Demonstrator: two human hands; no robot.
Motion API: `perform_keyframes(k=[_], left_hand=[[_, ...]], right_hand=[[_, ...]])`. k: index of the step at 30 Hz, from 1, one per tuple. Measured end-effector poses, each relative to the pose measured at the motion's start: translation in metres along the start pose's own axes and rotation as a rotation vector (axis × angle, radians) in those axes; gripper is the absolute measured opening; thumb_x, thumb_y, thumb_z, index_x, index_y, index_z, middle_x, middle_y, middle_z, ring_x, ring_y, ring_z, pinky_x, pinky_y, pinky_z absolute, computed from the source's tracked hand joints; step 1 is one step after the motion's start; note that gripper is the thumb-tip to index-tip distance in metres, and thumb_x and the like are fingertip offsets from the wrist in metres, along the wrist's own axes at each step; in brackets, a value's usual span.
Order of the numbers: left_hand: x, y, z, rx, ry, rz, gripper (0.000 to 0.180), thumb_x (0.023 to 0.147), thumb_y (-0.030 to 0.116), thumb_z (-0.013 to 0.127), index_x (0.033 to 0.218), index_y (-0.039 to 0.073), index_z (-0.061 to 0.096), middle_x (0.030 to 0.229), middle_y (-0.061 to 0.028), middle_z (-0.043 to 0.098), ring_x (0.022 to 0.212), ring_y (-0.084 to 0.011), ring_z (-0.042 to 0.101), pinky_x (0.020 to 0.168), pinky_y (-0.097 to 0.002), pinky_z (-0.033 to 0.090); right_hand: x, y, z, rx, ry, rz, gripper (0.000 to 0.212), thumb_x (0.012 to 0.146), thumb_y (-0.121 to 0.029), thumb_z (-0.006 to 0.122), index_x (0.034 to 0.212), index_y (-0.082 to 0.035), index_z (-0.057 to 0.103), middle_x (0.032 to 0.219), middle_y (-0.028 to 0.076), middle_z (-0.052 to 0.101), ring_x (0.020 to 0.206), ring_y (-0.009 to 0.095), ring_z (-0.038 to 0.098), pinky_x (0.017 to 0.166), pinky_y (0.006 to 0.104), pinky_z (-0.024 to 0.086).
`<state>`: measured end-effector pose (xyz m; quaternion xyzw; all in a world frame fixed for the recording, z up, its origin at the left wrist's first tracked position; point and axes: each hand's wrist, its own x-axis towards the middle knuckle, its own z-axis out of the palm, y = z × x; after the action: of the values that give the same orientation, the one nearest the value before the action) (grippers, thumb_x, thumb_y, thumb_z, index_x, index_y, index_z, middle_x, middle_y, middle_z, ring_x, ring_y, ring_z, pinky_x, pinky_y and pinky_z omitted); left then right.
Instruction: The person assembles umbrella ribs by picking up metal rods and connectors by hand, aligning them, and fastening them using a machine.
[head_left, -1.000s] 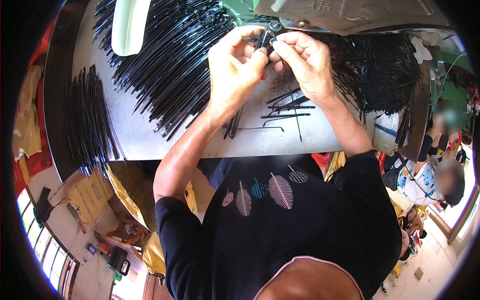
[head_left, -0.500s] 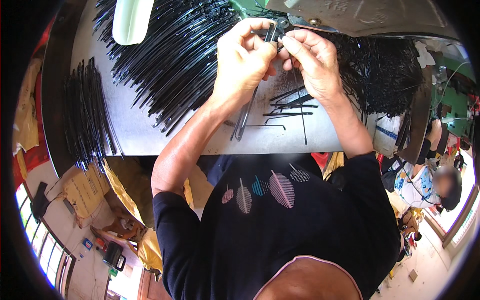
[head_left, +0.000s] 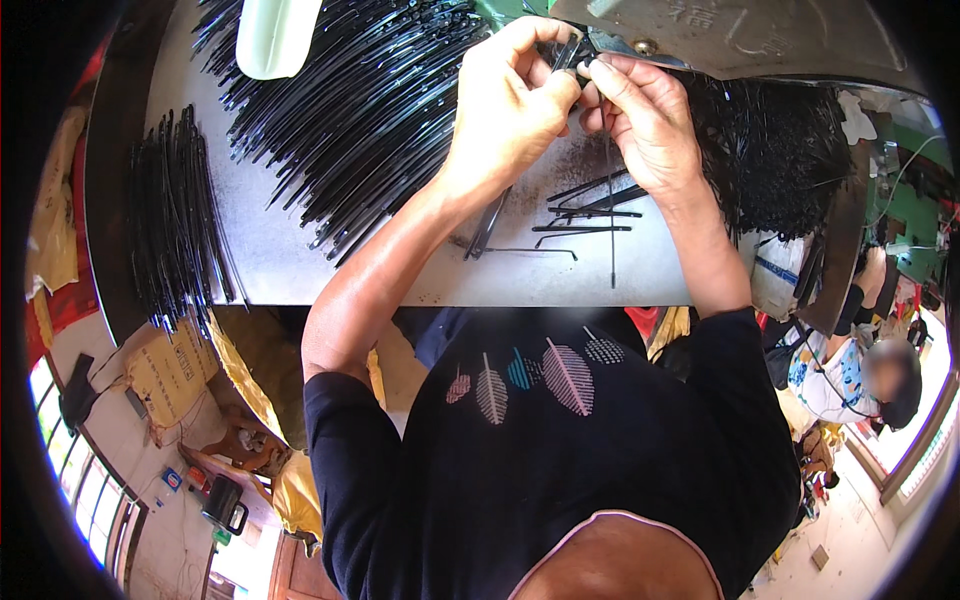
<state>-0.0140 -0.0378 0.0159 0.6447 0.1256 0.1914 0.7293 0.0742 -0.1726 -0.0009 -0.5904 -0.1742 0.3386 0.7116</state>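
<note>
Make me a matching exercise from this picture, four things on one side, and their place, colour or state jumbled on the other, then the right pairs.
1. Right hand
2. Curved trough
3. Small bundle of black rods
4. Shirt

A. At the left end of the table
B. Black with leaf motifs
C. Fingertips at the upper end of a thin rod
D. Pale green

Pairs: 1-C, 2-D, 3-A, 4-B

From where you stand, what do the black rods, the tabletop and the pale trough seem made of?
Black rods: metal or plastic, I can't tell; glossy, with bright highlights. Tabletop: likely sheet metal, given its smooth, smudged grey face. Pale trough: perhaps plastic, smooth and evenly coloured.
</note>
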Motion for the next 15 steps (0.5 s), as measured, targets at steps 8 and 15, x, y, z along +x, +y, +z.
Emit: perform_keyframes(k=[8,15], left_hand=[[0.002,0.002,-0.009,-0.139,-0.042,-0.105,0.023,0.072,-0.002,0.058,0.095,-0.004,0.059,0.059,-0.0041,0.057,0.045,-0.0081,0.052,0.044,-0.0207,0.043],[0.002,-0.010,0.000,-0.292,-0.001,-0.215,0.017,0.075,-0.004,0.063,0.089,-0.002,0.054,0.063,-0.0060,0.060,0.053,-0.0102,0.055,0.052,-0.0228,0.045]], right_hand=[[0.008,-0.017,-0.013,-0.036,-0.206,0.217,0.025,0.090,-0.026,0.057,0.089,-0.002,0.064,0.068,0.002,0.060,0.055,0.006,0.056,0.048,0.0188,0.046],[-0.033,-0.003,0.009,-0.117,-0.261,0.358,0.034,0.092,-0.028,0.053,0.084,0.004,0.060,0.070,0.012,0.063,0.059,0.016,0.064,0.055,0.0258,0.055]])
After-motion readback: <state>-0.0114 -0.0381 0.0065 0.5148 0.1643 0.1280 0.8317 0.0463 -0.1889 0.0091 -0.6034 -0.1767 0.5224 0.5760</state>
